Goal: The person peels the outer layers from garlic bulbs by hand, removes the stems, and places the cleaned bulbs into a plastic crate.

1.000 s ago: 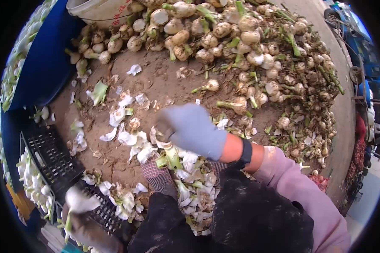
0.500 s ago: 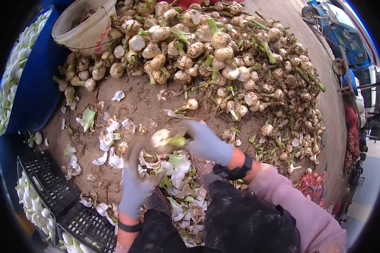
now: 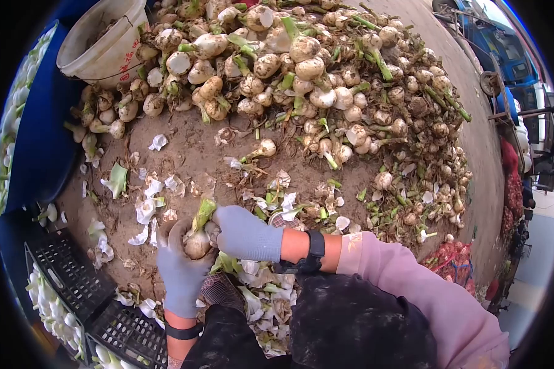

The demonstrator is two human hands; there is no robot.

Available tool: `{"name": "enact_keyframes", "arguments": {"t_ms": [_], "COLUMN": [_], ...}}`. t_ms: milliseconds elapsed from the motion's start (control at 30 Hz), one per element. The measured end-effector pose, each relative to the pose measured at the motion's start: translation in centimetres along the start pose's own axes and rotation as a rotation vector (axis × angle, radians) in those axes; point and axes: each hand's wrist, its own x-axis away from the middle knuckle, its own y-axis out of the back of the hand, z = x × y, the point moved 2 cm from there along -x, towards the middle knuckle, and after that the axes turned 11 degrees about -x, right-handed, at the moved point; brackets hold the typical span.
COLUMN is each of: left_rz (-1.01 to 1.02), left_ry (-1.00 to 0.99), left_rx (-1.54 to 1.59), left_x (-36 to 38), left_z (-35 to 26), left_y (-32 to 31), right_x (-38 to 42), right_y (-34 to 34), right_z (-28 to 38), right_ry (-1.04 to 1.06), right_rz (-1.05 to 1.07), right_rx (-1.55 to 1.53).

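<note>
Between my two gloved hands is a dirty-skinned garlic bulb [image 3: 197, 244] with a short green stem pointing up. My left hand [image 3: 183, 264] is wrapped round the bulb from the left and below. My right hand [image 3: 243, 234] presses its fingers against the bulb's right side, near the stem. Both gloves are light blue-grey with soiled fingers. White and green peeled skins [image 3: 258, 301] lie on the ground below the hands, between the legs, and more are scattered to the left.
A big heap of unpeeled bulbs [image 3: 314, 67] spreads across the back and right. White bucket [image 3: 98, 55] at the upper left, beside a blue container [image 3: 46, 132] of clean bulbs. Black crates [image 3: 71, 261] stand at the lower left, a red net bag [image 3: 452, 261] at the right.
My hands have come together on the bulb, which has turned so its stem points up. My left hand has closed round it. The view has shifted slightly.
</note>
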Motion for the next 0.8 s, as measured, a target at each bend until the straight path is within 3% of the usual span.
{"name": "enact_keyframes", "arguments": {"t_ms": [67,133,167,233,267,333,400,433,467,533,567,600,633,667,733,767,800], "left_rz": [0.002,0.154,0.151,0.127,0.102,0.247,0.128,0.164,0.201,0.109,0.033,-0.041,0.044,-0.064,0.147,0.148,0.163], "left_ry": [-0.026,0.491,0.544,0.616,0.668,0.509,0.388,0.459,0.527,0.542,0.522,0.499,0.379,0.012,0.271,0.271,0.457], "left_rx": [0.015,0.909,1.266,1.515,1.59,1.368,1.122,1.102,1.083,1.184,1.008,0.833,0.853,0.512,0.597,0.596,0.862], "left_x": [0.1,0.5,0.6,0.6,0.8,1.5,1.3,1.5,1.2,1.1,0.6,0.4,0.7,0.4,0.9,1.1,1.6], "left_z": [0.2,1.1,1.5,-0.2,0.1,2.2,1.6,2.0,1.8,2.5,3.4,3.9,3.5,3.1,2.6,2.8,3.3], "left_y": [-0.1,-0.5,-0.6,0.0,-0.2,-1.6,-2.1,-1.9,-1.0,-0.8,-1.1,-1.0,-0.8,-0.5,-0.7,-0.7,-0.9], "right_x": [0.2,0.6,0.7,-0.1,-0.2,-0.4,-1.1,-1.5,-1.4,-0.5,0.1,0.2,0.1,0.1,0.3,0.4,0.5], "right_y": [0.7,1.7,2.5,2.0,1.6,1.6,1.0,0.4,0.5,1.3,1.4,0.7,0.1,-0.2,-0.3,-0.1,0.1], "right_z": [-0.2,0.1,1.1,0.0,-0.7,0.3,-1.2,-2.3,-1.7,0.0,0.8,0.5,-0.2,-0.7,-1.2,-0.8,-0.3], "right_ry": [0.017,0.184,0.201,0.42,0.404,0.184,-0.165,-0.002,0.0,-0.342,-0.148,-0.147,-0.068,0.009,0.067,-0.015,-0.098], "right_rz": [-0.015,-0.05,0.004,-0.111,-0.121,-0.021,0.182,0.068,0.078,0.271,0.307,0.317,0.266,0.21,0.261,0.293,0.323], "right_rx": [-0.058,0.19,0.37,0.247,0.169,-0.22,-0.477,-0.403,-0.41,-0.593,-0.461,-0.462,-0.41,-0.357,-0.351,-0.227,-0.105]}}
